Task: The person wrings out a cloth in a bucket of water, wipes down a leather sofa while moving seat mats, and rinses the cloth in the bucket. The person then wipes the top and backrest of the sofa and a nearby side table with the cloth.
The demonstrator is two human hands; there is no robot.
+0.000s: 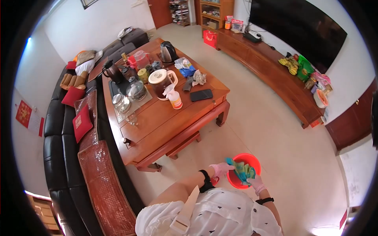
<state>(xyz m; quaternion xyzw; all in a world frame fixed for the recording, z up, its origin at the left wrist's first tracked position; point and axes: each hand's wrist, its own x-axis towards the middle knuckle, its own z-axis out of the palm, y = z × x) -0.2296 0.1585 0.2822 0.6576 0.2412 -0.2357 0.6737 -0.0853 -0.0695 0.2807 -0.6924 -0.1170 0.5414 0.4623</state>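
Observation:
Below me on the floor stands a red basin [256, 162]. A green and blue cloth [244, 171] is held over its opening, between my two hands. My left hand [222, 169], in a pale pink glove, grips the cloth's left end at the basin's left rim. On the right side, my right hand [256, 185], gloved the same way, is closed on the cloth's lower right part near the rim. The basin's inside is partly hidden by the cloth.
A wooden table [157, 133] ahead to the left bears a spray bottle [176, 100], a phone [201, 95], a glass pot [159, 82] and kettles. A black sofa [57, 155] lines the left. A long TV cabinet [267, 74] runs along the right.

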